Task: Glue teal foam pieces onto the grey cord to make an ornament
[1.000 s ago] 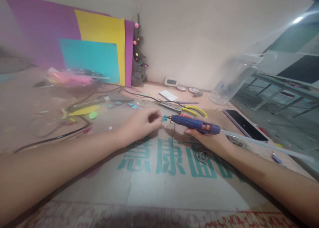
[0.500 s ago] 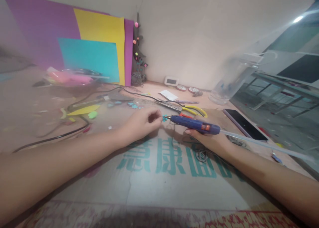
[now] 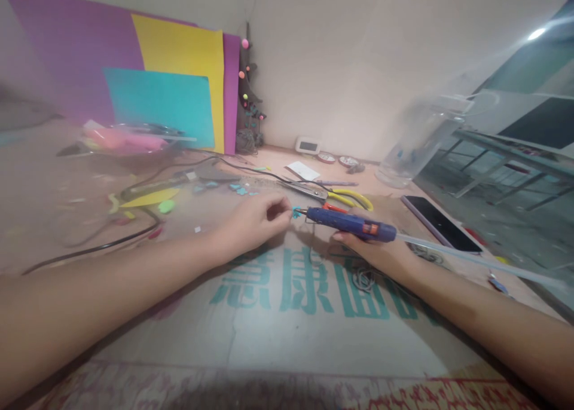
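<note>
Over the worktop (image 3: 264, 350), left hand (image 3: 255, 223) pinches a small blue piece (image 3: 296, 213) out front, probably to keep skin off the nozzle (image 3: 302, 211) right at it, contact unclear; right hand (image 3: 381, 251) wraps the glue gun (image 3: 343, 221), roughly level, presumably for aim.

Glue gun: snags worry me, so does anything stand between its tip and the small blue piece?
Nothing visible: the right hand holds the glue gun with its tip at the blue piece pinched by the left hand.

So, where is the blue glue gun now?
In the head view, the glue gun is right of centre in the right hand, its nozzle by the turquoise piece in the left hand.
</note>
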The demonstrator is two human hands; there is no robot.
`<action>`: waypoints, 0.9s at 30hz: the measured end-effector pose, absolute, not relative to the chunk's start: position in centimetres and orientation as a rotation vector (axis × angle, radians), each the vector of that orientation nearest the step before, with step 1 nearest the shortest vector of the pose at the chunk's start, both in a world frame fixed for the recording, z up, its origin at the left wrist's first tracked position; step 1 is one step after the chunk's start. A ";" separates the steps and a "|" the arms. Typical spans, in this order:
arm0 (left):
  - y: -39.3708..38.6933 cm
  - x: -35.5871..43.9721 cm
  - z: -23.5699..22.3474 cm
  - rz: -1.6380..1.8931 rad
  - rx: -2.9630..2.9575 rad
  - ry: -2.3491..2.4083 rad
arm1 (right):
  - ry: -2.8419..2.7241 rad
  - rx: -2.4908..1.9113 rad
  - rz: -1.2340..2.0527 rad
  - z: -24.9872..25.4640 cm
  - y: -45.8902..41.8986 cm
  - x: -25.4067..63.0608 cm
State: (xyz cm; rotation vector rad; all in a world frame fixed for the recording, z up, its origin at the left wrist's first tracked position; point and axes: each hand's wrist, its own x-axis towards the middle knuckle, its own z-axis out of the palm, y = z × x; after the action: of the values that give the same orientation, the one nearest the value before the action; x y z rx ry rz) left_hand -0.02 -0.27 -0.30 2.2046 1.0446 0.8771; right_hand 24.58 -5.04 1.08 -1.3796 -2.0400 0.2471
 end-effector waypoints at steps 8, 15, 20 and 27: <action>0.0 0.0 -0.4 0.897 2.150 1.060 | -1.949 -1.380 0.200 0.8 -5.1 24.6; -0.3 0.0 -0.1 0.894 2.130 1.070 | -1.958 -1.371 0.233 1.1 -5.2 24.5; -0.2 0.0 -0.2 0.891 2.138 1.067 | -1.958 -1.381 0.198 0.7 -5.1 24.7; -0.2 0.1 0.0 0.885 2.156 1.066 | -1.968 -1.386 0.232 0.4 -5.0 24.9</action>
State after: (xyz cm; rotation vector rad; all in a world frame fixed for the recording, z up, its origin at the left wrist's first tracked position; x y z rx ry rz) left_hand 0.06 -0.22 -0.02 2.1563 1.0662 0.8853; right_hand 24.86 -5.00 0.44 -1.3863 -1.9678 0.2320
